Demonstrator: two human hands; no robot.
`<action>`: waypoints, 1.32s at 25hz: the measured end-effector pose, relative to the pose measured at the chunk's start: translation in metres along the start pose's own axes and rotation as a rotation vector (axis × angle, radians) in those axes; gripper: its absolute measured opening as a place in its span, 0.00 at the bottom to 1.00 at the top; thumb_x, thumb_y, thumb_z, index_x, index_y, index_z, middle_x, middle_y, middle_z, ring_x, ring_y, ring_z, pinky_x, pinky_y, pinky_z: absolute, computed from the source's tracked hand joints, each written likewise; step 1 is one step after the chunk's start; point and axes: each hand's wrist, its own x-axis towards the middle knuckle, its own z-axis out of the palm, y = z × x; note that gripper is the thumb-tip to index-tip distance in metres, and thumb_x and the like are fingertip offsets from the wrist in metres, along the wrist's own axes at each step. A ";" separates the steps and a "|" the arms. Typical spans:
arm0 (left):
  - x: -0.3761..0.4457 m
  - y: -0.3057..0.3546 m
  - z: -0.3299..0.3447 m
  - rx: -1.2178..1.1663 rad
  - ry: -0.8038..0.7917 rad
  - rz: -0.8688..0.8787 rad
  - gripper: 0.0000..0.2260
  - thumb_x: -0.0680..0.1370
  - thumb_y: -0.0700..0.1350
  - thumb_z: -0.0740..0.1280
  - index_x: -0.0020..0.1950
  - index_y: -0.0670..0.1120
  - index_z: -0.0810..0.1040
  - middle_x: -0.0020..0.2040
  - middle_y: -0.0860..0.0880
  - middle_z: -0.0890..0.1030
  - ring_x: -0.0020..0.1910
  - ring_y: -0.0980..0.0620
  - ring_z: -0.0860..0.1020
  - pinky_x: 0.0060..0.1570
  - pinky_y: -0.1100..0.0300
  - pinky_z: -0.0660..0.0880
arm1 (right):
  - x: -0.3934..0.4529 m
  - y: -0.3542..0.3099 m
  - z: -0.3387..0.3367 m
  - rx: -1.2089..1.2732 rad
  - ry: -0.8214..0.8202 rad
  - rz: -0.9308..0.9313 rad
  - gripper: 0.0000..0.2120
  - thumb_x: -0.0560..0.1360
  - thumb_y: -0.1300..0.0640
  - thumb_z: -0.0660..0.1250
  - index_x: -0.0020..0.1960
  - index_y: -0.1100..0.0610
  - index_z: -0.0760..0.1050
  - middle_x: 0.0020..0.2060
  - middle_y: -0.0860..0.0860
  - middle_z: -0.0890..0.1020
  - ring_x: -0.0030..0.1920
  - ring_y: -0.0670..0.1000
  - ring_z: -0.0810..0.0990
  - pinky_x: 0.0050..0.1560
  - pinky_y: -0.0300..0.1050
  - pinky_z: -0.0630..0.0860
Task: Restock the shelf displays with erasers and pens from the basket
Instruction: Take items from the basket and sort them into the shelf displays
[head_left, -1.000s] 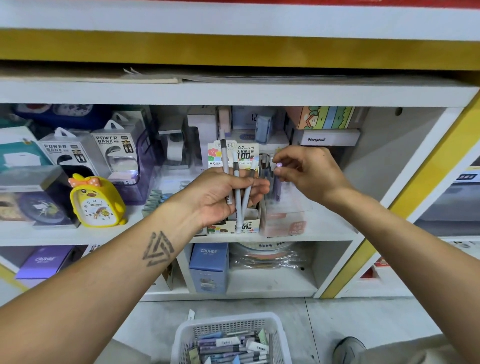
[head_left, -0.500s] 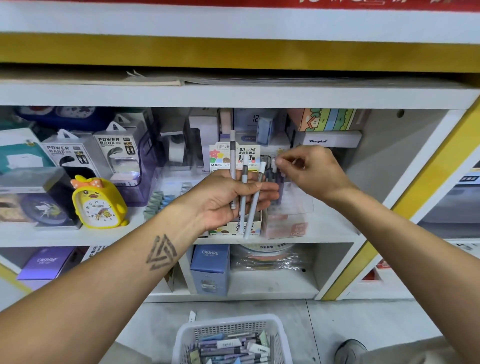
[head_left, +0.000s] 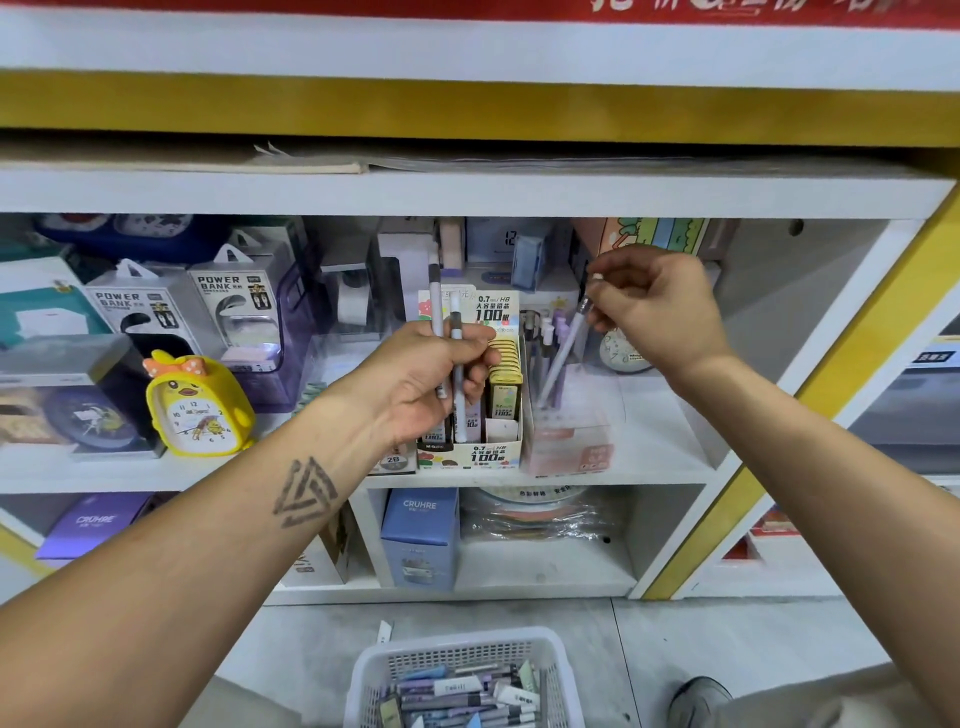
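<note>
My left hand (head_left: 431, 384) gripped two pens (head_left: 448, 358) upright before the lead box (head_left: 470, 452). My right hand (head_left: 654, 312) pinched one pen (head_left: 563, 353) by its top, its tip down in the clear holder (head_left: 571, 441) on the shelf (head_left: 649, 467). The basket (head_left: 462, 680) of pens sat on the floor below.
</note>
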 end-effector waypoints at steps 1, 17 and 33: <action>0.001 0.000 0.000 0.017 0.019 -0.008 0.14 0.79 0.33 0.65 0.64 0.32 0.75 0.36 0.41 0.80 0.28 0.52 0.73 0.24 0.64 0.69 | 0.001 0.003 0.000 -0.043 -0.003 -0.023 0.05 0.77 0.68 0.68 0.51 0.61 0.79 0.38 0.60 0.84 0.34 0.53 0.84 0.39 0.48 0.83; -0.002 -0.004 -0.005 0.041 -0.048 -0.062 0.15 0.78 0.32 0.65 0.65 0.33 0.75 0.36 0.40 0.83 0.25 0.53 0.73 0.24 0.65 0.70 | 0.005 0.018 0.021 -0.450 -0.096 -0.257 0.06 0.77 0.59 0.70 0.55 0.54 0.80 0.42 0.46 0.82 0.41 0.42 0.82 0.48 0.39 0.81; 0.000 -0.003 -0.013 0.013 -0.072 -0.076 0.14 0.79 0.33 0.64 0.64 0.34 0.75 0.42 0.37 0.84 0.33 0.48 0.79 0.31 0.60 0.77 | 0.003 0.017 0.032 -0.617 -0.139 -0.364 0.06 0.77 0.57 0.70 0.54 0.54 0.81 0.38 0.45 0.79 0.38 0.47 0.79 0.43 0.46 0.79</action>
